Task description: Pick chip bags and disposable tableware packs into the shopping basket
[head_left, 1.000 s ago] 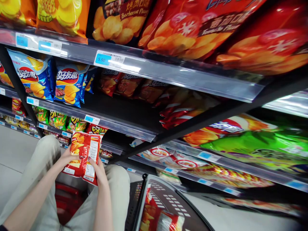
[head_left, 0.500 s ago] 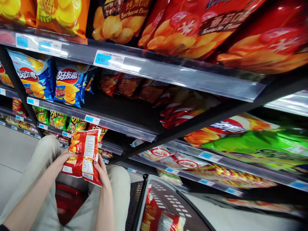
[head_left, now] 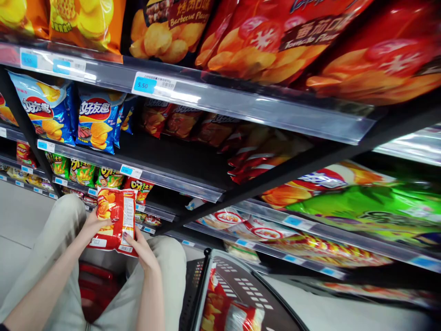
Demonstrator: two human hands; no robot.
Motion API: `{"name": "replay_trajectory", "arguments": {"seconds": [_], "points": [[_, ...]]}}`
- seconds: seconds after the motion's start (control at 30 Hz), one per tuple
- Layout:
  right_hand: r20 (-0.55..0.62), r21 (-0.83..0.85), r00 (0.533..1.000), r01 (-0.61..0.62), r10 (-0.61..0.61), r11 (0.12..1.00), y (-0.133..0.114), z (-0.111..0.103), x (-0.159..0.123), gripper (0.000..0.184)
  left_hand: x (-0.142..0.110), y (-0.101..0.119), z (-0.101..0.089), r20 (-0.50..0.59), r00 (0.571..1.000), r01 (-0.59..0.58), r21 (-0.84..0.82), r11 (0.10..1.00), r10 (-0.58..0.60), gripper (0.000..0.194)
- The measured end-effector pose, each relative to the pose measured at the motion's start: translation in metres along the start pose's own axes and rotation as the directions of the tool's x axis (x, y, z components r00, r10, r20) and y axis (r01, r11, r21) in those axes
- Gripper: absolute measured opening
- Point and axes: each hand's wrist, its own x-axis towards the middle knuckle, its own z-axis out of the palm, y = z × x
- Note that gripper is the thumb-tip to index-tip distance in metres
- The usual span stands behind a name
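Both my hands hold one red chip bag (head_left: 115,218) at the lower left, its back label turned toward me. My left hand (head_left: 92,224) grips the bag's left edge with the thumb on its face. My right hand (head_left: 144,250) pinches the lower right corner from below. The bag hangs above my knees in light trousers (head_left: 65,220), in front of the low shelves.
Shelves (head_left: 193,99) packed with chip bags rise ahead and to the right, with blue price tags (head_left: 144,85) on the rails. A black shopping basket (head_left: 237,294) holding red chip bags stands at the bottom centre. A red basket (head_left: 94,287) lies between my legs.
The bag has been turned in my hands, first twisting its label side round, then settling flatter and a little lower. Both hands stayed on it.
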Motion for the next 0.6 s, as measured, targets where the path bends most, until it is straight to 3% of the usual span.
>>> {"name": "replay_trajectory", "arguments": {"seconds": [0.17, 0.37, 0.6], "points": [[-0.074, 0.025, 0.997, 0.000, 0.002, 1.000, 0.003, 0.004, 0.006, 0.064, -0.006, 0.011, -0.002, 0.034, 0.999, 0.013, 0.062, 0.998, -0.015, 0.079], [-0.170, 0.116, 0.985, -0.018, 0.038, 0.993, 0.005, 0.000, 0.009, 0.058, -0.021, 0.027, -0.003, 0.252, 0.963, 0.084, 0.046, 0.995, -0.093, 0.100], [-0.152, 0.139, 0.984, -0.076, 0.097, 0.987, 0.006, 0.000, 0.011, 0.050, -0.025, 0.034, 0.005, 0.149, 0.982, 0.106, 0.046, 0.993, -0.112, 0.103]]}}
